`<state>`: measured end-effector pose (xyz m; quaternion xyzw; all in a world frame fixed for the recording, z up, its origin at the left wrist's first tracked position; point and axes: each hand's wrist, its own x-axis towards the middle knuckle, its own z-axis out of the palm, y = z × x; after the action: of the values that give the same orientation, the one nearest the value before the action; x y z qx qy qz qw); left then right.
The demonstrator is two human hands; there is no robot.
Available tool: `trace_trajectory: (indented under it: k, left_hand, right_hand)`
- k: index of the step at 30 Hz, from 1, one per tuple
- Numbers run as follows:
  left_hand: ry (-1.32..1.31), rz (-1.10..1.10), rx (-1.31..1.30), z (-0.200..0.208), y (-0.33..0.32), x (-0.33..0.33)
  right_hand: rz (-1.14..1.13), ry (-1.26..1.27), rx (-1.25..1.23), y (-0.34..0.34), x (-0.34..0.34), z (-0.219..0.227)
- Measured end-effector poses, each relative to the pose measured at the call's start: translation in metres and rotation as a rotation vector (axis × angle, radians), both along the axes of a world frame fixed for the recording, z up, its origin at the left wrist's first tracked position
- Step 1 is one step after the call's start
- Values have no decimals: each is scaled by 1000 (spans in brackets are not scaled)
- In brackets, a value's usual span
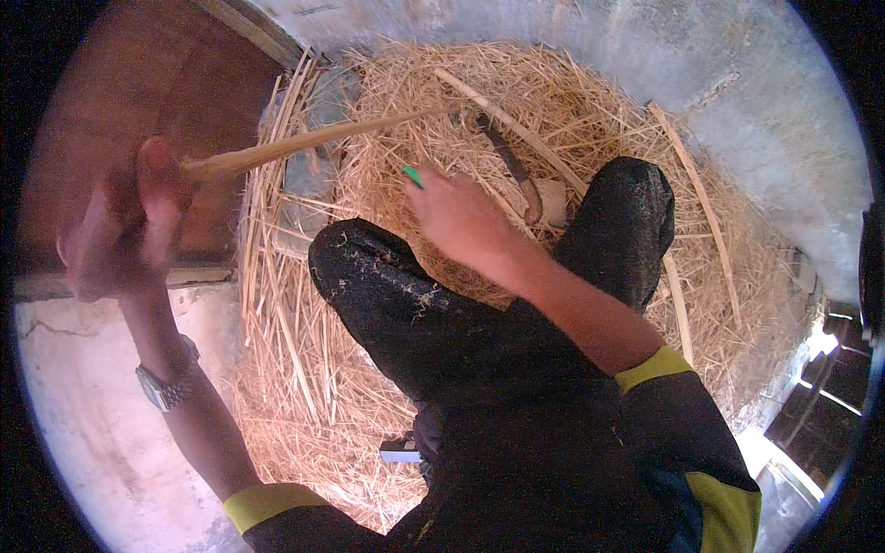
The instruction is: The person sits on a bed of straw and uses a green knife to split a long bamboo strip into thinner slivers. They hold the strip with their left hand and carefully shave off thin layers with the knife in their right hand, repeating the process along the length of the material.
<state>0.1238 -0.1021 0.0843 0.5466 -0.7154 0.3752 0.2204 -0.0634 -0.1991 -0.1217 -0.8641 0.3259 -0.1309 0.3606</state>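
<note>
My left hand (129, 221), slightly blurred, is raised at the left, its thumb and fingers closed on one end of a long pale strip of wood or cane (295, 144). The strip slants to the right, thinning toward the far straw. Over my lap, my right hand (456, 212) is closed around a small bright green object (412, 176); only a bit of it sticks out past the fingers, and its kind is hidden. A dark curved tool with a brown end, like a sickle (507, 161), lies beyond that hand on the straw (562, 92).
Loose straw and shavings surround my bent legs (396, 286). Several long flat strips lie on them, one at the right (701, 198). A pale wall (737, 64) curves behind, and a brown panel (157, 83) stands at the left. A light-coloured flat object (400, 453) lies near my foot.
</note>
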Motion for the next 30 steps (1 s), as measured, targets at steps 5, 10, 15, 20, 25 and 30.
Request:
trace_trajectory:
  k: [5, 10, 15, 20, 25, 30]
  left_hand:
    - [-70, -60, -90, 4, -4, -1]
    - [-82, -139, -180, 5, -11, 5]
    - [-9, -73, -196, -3, -12, 9]
    - [28, -64, -219, -2, -15, 9]
    - [82, -27, -224, -9, -11, 15]
    - [60, -11, -257, -3, -13, 15]
  right_hand:
    - [-128, -6, 4, -19, -24, 23]
    - [-83, -184, 71, -12, 14, 7]
    - [-153, -188, -91, -35, 25, -53]
    - [-205, -258, -90, -43, 56, -89]
    - [-316, -170, 90, -56, 55, -87]
    - [-350, -119, 16, -50, 71, -77]
